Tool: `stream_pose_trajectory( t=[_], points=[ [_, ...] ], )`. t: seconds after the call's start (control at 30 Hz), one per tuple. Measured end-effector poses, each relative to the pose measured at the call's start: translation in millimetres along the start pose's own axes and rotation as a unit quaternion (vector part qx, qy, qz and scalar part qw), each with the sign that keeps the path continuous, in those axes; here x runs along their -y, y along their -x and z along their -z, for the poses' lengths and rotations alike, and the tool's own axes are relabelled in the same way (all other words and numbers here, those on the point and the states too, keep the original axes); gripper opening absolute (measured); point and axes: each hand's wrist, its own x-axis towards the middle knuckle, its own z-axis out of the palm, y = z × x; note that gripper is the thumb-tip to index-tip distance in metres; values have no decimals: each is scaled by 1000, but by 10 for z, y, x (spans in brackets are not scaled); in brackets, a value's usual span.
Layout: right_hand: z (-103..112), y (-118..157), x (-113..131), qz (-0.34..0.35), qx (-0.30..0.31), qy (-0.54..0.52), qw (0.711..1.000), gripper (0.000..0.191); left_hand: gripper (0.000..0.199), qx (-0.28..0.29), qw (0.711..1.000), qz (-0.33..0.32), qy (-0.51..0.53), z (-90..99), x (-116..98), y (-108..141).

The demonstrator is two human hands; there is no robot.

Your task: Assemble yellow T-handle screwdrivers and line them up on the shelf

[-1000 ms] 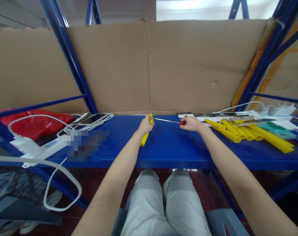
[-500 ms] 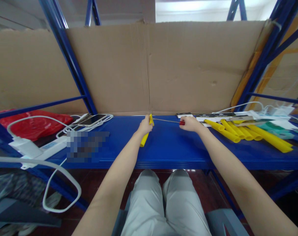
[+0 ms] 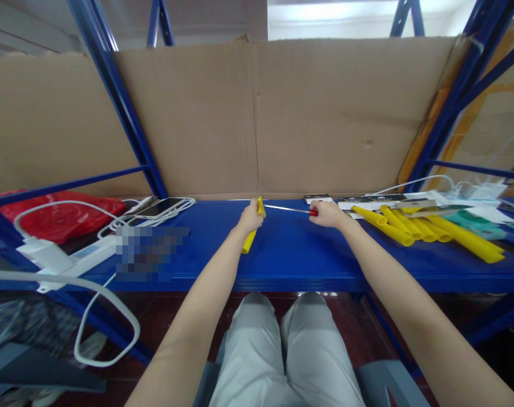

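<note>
The left hand (image 3: 250,216) is clamped around a yellow tube (image 3: 249,240), held tilted above the blue shelf (image 3: 291,254). The right hand (image 3: 328,213) is closed on the red handle of a screwdriver (image 3: 297,210), whose thin shaft runs left to the tube's upper end. Compared with half a second ago, neither hand nor tool has shifted noticeably. More yellow tubes (image 3: 426,230) lie to the right; a phone (image 3: 159,206) lies to the left.

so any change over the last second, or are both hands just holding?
Almost nothing. Left hand keeps its grip on the yellow tube; right hand keeps the red-handled tool, its thin metal shaft reaching to the tube's top end. No grasp or release. The pile of yellow tubes, phone and white cables on the blue shelf stayed put.
</note>
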Motion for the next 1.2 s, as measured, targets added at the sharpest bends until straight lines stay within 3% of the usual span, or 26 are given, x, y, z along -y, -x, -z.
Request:
stream_pose_trajectory(
  t=[0.53,1.2],
  points=[
    [17,5,4,-24,26,-5,999,10,29,-3,1000,-4,-4,4,-17,14],
    [-35,-11,-26,-30,7,-20,999,11,29,-1,1000,-19,-22,-16,25,-22]
  ],
)
